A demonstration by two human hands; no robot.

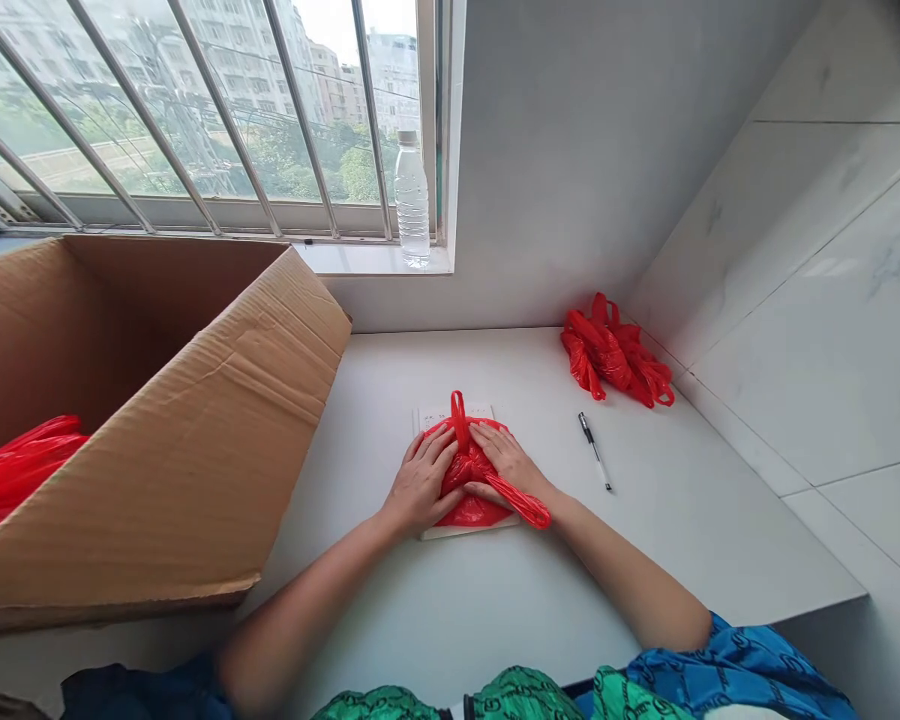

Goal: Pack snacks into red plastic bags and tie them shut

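A red plastic bag (471, 500) lies crumpled on a white notebook (442, 414) at the middle of the white counter. My left hand (420, 483) rests on the bag's left side with its fingers laid flat and pressed into the plastic. On the bag's right side my right hand (507, 461) presses down the same way. One bag handle (459, 413) sticks up towards the window, another handle (523, 503) trails over my right wrist. Most of the notebook is hidden under the bag and hands.
A big open cardboard box (195, 420) fills the left, with red plastic (15, 470) inside. A black pen (594, 450) lies right of the notebook. Further back right is a bundle of red bags (616, 352). A water bottle (412, 200) stands on the window sill.
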